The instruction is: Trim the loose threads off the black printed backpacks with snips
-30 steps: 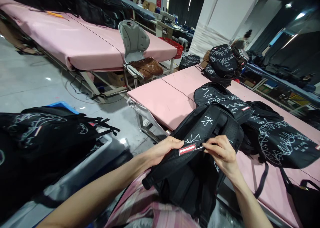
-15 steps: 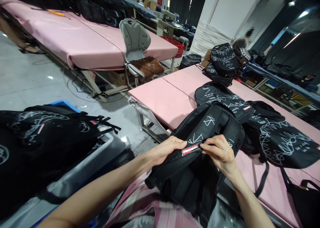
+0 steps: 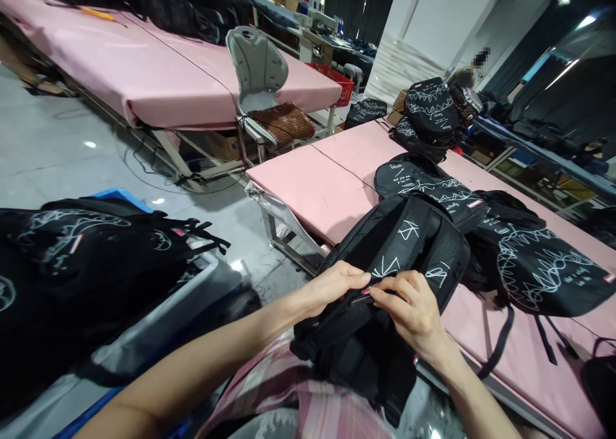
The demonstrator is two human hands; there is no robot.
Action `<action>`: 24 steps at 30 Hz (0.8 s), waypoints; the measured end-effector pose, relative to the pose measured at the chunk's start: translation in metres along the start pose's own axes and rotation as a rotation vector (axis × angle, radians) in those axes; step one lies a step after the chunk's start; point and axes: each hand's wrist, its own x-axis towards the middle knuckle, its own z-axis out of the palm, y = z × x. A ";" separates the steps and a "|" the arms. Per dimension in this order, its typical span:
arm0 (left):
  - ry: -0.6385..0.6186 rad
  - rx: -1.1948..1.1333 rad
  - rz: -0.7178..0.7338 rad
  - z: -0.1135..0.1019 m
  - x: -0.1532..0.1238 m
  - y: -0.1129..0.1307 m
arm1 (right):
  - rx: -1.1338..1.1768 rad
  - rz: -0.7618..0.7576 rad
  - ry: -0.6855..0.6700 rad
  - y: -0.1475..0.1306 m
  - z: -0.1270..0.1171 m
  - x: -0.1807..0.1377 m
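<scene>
A black backpack (image 3: 423,217) with white scribbled lines on its shoulder straps leans between my lap and the table edge, straps facing me. My left hand (image 3: 341,284) pinches the edge of a strap, thumb pointing right. Close beside it, my right hand (image 3: 409,304) grips the same strap with bent fingers, right at a small red label (image 3: 370,289). Most of that label is hidden by the fingers. Both hands are closed and nearly touch.
More printed black backpacks (image 3: 548,266) lie on the pink table (image 3: 317,176). At left, a bin (image 3: 206,278) holds black backpacks (image 3: 81,246). A grey chair (image 3: 260,73) stands by another pink table (image 3: 178,86). A person (image 3: 466,79) is in the background.
My right hand has moved left and slightly down, toward my left hand, covering most of the red label. The strap has turned, and its second white mark now shows more.
</scene>
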 end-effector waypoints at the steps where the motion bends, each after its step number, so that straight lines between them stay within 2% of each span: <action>1: -0.005 0.006 0.014 -0.001 0.000 -0.001 | 0.079 -0.002 -0.002 -0.002 -0.002 -0.003; 4: -0.001 0.019 0.044 -0.004 0.000 -0.004 | 0.302 0.096 -0.008 0.001 -0.014 -0.015; 9: 0.015 0.010 0.002 -0.005 -0.002 -0.006 | 0.111 0.395 0.164 0.022 -0.021 -0.037; 15: 0.055 0.045 -0.003 0.005 -0.004 -0.004 | 0.195 0.628 0.285 0.006 0.010 -0.037; 20: 0.213 0.347 0.205 0.012 -0.003 -0.010 | 0.192 0.700 0.388 -0.009 0.036 -0.031; 24: 0.243 0.460 0.274 0.017 -0.001 -0.014 | 0.178 0.745 0.430 -0.008 0.041 -0.033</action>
